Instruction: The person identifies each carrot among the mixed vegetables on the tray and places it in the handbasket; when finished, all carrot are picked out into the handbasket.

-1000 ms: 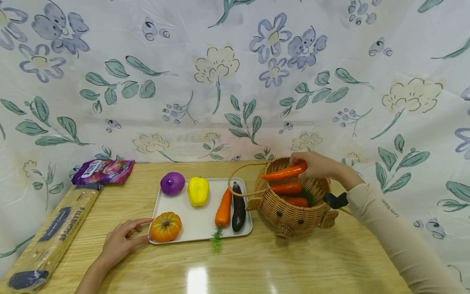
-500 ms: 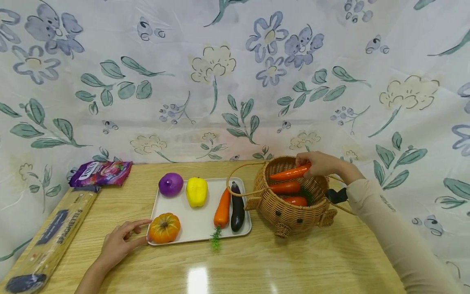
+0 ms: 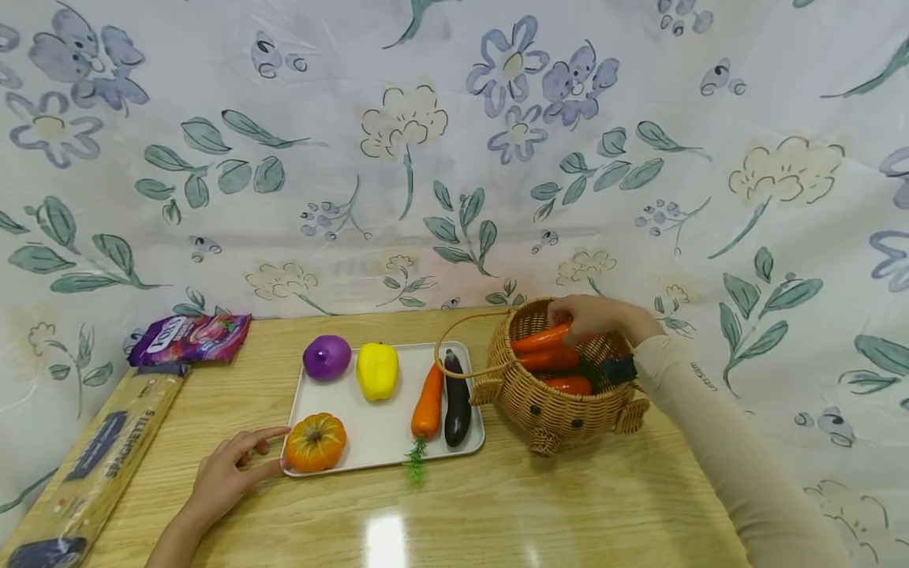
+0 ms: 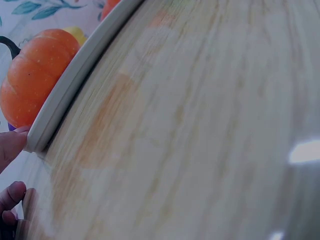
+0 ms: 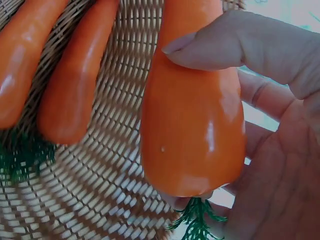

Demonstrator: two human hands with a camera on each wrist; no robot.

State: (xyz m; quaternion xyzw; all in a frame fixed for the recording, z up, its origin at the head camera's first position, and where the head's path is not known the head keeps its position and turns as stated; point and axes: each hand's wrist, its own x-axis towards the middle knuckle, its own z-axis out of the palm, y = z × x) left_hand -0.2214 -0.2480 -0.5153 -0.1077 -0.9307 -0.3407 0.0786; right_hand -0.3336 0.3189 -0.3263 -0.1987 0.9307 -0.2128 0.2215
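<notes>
My right hand (image 3: 592, 317) grips an orange toy carrot (image 5: 192, 120) with a green leafy top, thumb across its near side. Both are inside the mouth of a woven wicker basket (image 3: 540, 410) with an animal face. Two more carrots lie in the basket, one of them visible as a carrot (image 5: 75, 80) in the right wrist view. My left hand (image 3: 226, 473) rests at the left corner of a white tray (image 3: 376, 450). Its thumb and index finger are spread, touching the tray's edge beside an orange pumpkin (image 3: 316, 442).
On the tray sit a purple onion (image 3: 327, 357), a yellow bell pepper (image 3: 377, 371), a carrot (image 3: 427, 406) and an eggplant (image 3: 458, 402). The basket's handle (image 3: 454, 319) overhangs the tray. A spaghetti pack (image 3: 106, 457) and a purple candy bag (image 3: 190, 339) lie at left. A floral curtain (image 3: 398, 197) hangs behind.
My right hand, after a slight shift right, has moved left and lower into the basket with the carrot. My left hand stays at the tray. The head view has shifted slightly.
</notes>
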